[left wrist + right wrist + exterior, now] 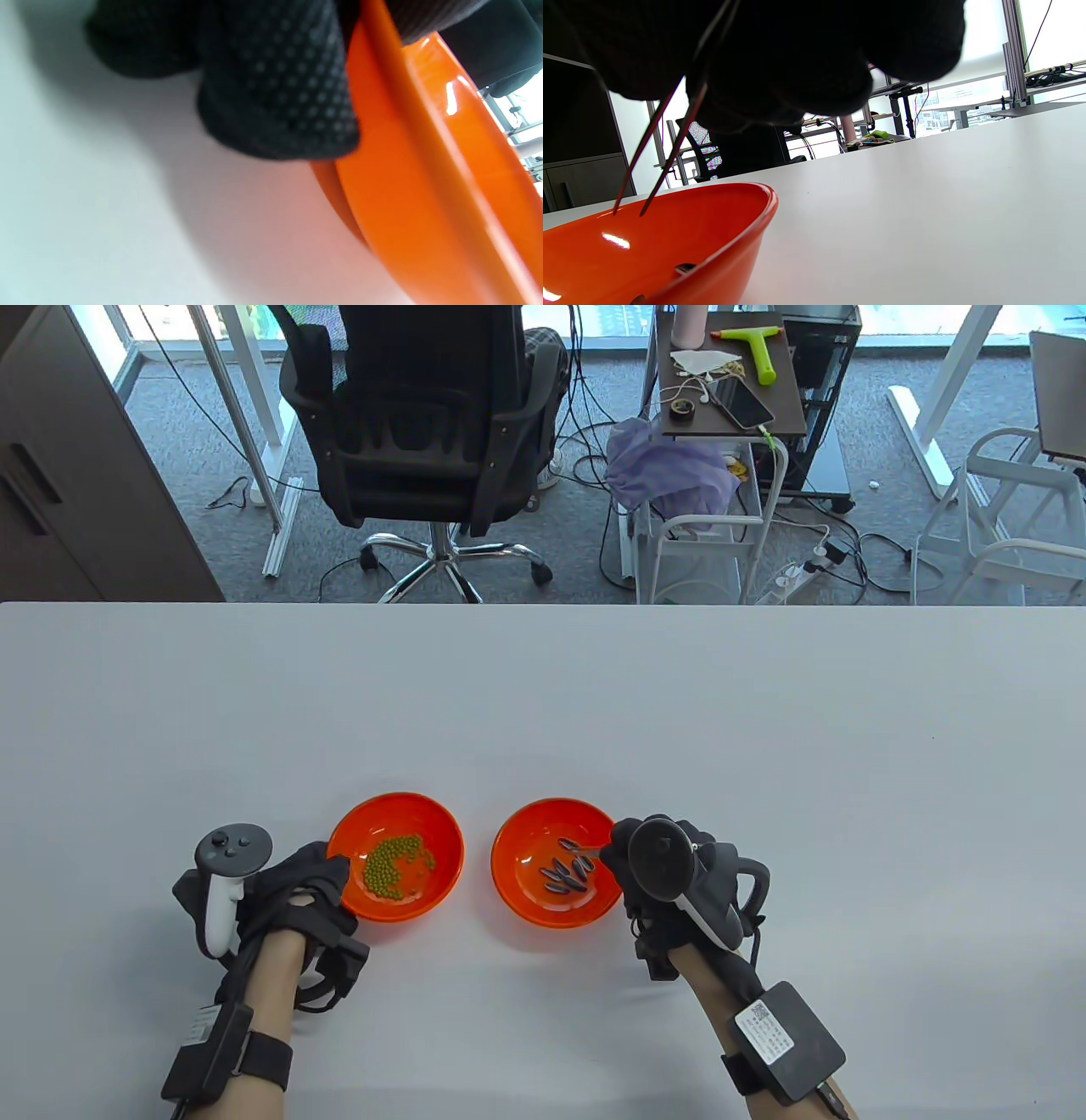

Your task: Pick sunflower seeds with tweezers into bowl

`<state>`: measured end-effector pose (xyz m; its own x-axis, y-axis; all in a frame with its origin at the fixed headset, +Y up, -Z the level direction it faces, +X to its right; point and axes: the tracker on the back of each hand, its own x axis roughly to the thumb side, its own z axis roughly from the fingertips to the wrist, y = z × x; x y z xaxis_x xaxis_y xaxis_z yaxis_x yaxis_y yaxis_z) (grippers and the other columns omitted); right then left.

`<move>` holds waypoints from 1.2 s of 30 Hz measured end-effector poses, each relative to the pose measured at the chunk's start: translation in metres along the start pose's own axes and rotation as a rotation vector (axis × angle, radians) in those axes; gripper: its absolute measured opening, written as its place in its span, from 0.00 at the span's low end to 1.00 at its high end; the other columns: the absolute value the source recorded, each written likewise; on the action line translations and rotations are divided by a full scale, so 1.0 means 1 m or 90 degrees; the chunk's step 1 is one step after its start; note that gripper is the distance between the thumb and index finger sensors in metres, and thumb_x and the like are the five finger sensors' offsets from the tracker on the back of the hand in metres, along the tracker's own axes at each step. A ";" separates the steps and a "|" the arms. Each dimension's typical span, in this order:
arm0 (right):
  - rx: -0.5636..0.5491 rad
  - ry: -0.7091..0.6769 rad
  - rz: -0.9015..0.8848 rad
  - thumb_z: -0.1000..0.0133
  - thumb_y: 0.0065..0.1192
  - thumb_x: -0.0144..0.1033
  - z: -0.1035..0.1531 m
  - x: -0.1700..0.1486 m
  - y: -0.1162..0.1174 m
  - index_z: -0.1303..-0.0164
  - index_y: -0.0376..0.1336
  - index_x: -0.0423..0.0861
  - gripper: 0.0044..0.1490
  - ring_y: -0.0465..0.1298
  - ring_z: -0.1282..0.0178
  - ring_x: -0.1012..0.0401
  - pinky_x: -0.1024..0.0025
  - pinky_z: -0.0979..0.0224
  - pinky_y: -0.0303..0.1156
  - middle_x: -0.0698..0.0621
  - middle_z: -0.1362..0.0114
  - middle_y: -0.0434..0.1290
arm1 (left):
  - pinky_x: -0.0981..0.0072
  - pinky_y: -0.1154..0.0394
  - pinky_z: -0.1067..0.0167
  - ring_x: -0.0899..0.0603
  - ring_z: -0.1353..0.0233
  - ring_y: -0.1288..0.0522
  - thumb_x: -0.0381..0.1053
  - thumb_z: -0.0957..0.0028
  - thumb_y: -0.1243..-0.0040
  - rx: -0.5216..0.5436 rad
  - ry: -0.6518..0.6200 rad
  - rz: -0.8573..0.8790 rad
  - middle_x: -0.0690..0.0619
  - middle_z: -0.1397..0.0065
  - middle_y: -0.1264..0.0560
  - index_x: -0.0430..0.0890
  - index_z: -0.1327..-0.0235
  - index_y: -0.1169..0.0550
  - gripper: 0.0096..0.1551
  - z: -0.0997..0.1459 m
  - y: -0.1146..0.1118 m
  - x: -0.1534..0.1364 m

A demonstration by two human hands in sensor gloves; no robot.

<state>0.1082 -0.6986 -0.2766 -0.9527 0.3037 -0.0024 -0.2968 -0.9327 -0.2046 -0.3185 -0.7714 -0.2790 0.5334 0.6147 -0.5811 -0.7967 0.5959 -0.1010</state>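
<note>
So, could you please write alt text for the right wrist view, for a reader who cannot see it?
Thin tweezers, held by the dark gloved right hand at the top, point down with tips apart and empty over an orange bowl at the lower left. The bowl stands on a white table, with an office behind.

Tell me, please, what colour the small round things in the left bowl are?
Green: the peas in the left bowl, clearest in the table view.
</note>
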 end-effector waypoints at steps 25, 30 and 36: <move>-0.035 0.144 0.138 0.63 0.75 0.52 -0.012 -0.107 0.000 0.60 0.83 0.53 0.26 0.84 0.62 0.62 0.62 0.46 0.81 0.58 0.57 0.86 | 0.33 0.45 0.21 0.38 0.12 0.42 0.63 0.49 0.45 0.187 -0.447 -0.478 0.51 0.14 0.42 0.55 0.22 0.37 0.40 0.095 -0.062 0.093; 0.006 0.126 0.170 0.64 0.75 0.53 -0.011 -0.107 0.012 0.58 0.83 0.53 0.27 0.84 0.60 0.61 0.61 0.44 0.80 0.57 0.57 0.86 | 0.33 0.45 0.21 0.38 0.12 0.42 0.63 0.49 0.45 0.167 -0.445 -0.493 0.51 0.14 0.42 0.55 0.23 0.37 0.39 0.093 -0.067 0.091; 0.081 0.115 0.236 0.62 0.74 0.52 -0.013 -0.102 0.030 0.53 0.81 0.53 0.29 0.82 0.57 0.58 0.59 0.42 0.78 0.54 0.53 0.85 | 0.33 0.46 0.21 0.38 0.12 0.43 0.63 0.49 0.45 0.168 -0.439 -0.490 0.51 0.14 0.42 0.55 0.23 0.37 0.39 0.091 -0.066 0.090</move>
<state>0.1974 -0.7549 -0.2951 -0.9732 -0.0377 -0.2269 0.0470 -0.9983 -0.0358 -0.1921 -0.7084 -0.2506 0.9784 0.1363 0.1556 -0.1348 0.9907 -0.0205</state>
